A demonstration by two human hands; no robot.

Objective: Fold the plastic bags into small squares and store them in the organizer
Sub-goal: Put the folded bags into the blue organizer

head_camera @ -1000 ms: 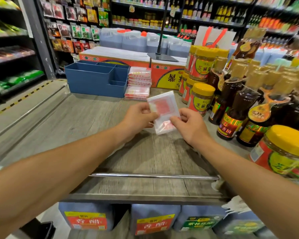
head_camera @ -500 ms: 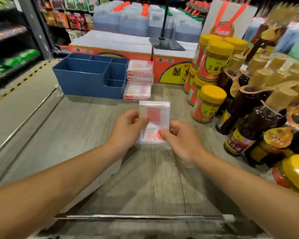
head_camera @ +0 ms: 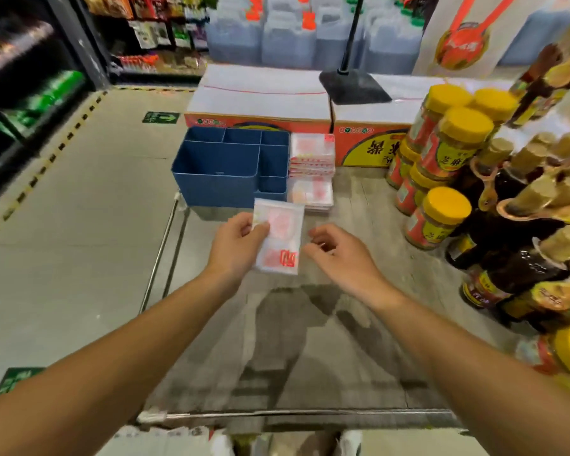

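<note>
While the left hand (head_camera: 236,246) is pinching the folded bag (head_camera: 278,236) | right hand (head_camera: 338,255) is hovering loose, empty | bag is looking light, limp, slippery: grip edges.

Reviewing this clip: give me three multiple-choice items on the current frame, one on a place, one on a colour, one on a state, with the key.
1. Where does the stack of folded bags lie?
A. Inside the organizer
B. On the table, against the organizer's right side
C. On the floor

2. What colour is the organizer?
A. Blue
B. Yellow
C. White

3. Which hand holds the folded plastic bag?
A. Both hands
B. Right hand only
C. Left hand only

Key: 1 B, the stack sits beside the organizer's right wall. 2 A, its walls are blue. 3 C, the left hand pinches the bag's edge, while the right hand hangs beside it, fingers loosely curled, holding nothing.
</note>
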